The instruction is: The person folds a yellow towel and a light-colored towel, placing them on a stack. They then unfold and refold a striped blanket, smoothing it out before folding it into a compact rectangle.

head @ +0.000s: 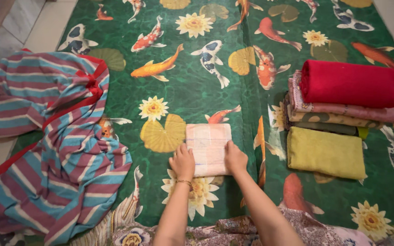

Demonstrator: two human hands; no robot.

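Note:
A small pale pink folded cloth [207, 141] lies on the green mat printed with fish and water lilies [192, 86]. My left hand [183, 161] rests on the cloth's near left corner, fingers flat. My right hand [234, 158] presses the near right edge. Both hands lie on top of the cloth rather than gripping it. A thin bracelet circles my left wrist.
A rumpled striped cloth [64, 150] in blue, purple and red lies at the left. At the right sits a stack of folded cloths with a red one [349, 83] on top, and an olive-yellow folded cloth [325, 152] in front. Pale floor [46, 27] borders the mat.

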